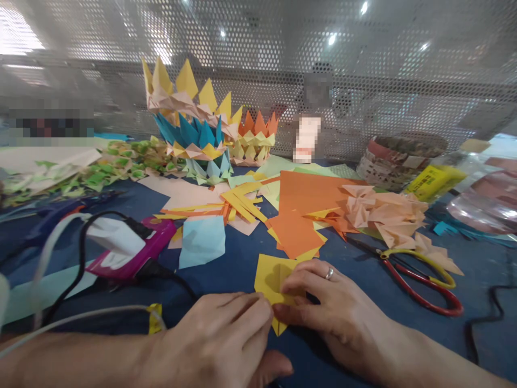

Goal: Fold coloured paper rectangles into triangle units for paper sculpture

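Observation:
A yellow paper piece (272,277), partly folded, lies on the blue table near the front edge. My left hand (220,337) pinches its lower corner with fingers pressed together. My right hand (323,302), wearing a ring, presses down on the paper's right side with its fingers closed over the fold. Both hands meet at the paper's near corner, which pokes out below the fingers.
Red and yellow scissors (420,277) lie right of my hands. A pink glue gun (133,250) with a black cord sits left. Orange sheets (301,215), a light blue sheet (202,240), folded peach pieces (383,213) and stacked paper crowns (194,124) fill the middle. A perforated metal screen (404,81) closes the back.

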Tool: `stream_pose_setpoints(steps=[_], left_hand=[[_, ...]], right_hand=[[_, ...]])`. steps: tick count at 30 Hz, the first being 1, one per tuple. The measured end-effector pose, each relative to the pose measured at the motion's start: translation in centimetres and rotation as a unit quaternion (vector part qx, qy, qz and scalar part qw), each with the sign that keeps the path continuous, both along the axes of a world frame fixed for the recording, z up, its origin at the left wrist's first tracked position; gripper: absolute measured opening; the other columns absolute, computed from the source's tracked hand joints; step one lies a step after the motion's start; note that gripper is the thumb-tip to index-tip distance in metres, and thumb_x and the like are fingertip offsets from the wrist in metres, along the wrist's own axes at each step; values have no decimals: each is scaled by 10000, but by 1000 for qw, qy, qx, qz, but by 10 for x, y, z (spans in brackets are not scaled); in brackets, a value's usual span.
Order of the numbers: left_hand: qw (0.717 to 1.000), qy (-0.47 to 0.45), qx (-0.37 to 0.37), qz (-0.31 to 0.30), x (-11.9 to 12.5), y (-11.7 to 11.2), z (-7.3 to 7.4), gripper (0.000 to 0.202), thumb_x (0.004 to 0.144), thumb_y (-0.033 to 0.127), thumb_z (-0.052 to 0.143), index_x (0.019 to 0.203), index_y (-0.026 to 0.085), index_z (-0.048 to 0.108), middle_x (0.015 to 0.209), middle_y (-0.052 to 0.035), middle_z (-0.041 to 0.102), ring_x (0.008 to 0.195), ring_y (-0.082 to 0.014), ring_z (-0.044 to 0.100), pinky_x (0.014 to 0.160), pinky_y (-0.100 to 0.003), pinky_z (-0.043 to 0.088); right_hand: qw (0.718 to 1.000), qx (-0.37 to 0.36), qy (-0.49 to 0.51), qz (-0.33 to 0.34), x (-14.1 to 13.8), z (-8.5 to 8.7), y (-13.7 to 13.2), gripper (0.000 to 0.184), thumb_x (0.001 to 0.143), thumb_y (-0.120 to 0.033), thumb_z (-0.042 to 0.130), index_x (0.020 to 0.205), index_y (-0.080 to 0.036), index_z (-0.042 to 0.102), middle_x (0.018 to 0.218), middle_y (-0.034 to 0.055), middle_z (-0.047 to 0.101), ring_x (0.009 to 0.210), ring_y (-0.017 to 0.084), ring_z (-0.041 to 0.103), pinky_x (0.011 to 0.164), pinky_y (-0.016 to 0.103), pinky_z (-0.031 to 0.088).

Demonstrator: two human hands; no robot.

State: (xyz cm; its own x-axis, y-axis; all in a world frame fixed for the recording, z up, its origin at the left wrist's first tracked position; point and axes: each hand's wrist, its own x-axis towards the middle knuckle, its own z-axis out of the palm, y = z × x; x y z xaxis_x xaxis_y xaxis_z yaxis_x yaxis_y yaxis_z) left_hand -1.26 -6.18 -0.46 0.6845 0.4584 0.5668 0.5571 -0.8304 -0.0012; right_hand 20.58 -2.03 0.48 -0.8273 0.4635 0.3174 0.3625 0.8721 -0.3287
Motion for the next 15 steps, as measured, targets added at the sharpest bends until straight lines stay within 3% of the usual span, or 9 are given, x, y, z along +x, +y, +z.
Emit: stream_pose_setpoints(steps=[8,15], left_hand=[[998,20,33,42,1,5,-1,365,981,236,407,684,150,600,617,-33,585,584,-197,615,505,-292,480],[996,18,59,66,3,5,-6,328,967,220,447,690,145,606,646,-36,606,640,-213,625,574,-319,498]], right_hand=[[1000,-1,-2,-7,0,0,-1,310,899,-69,481,1024,-256,695,988,56,643,924,193,566,856,351,475],[1000,0,11,-6,0,-1,-1,318,906,-64,473,1028,-253,699,1006,55,641,943,193,556,862,350,472]])
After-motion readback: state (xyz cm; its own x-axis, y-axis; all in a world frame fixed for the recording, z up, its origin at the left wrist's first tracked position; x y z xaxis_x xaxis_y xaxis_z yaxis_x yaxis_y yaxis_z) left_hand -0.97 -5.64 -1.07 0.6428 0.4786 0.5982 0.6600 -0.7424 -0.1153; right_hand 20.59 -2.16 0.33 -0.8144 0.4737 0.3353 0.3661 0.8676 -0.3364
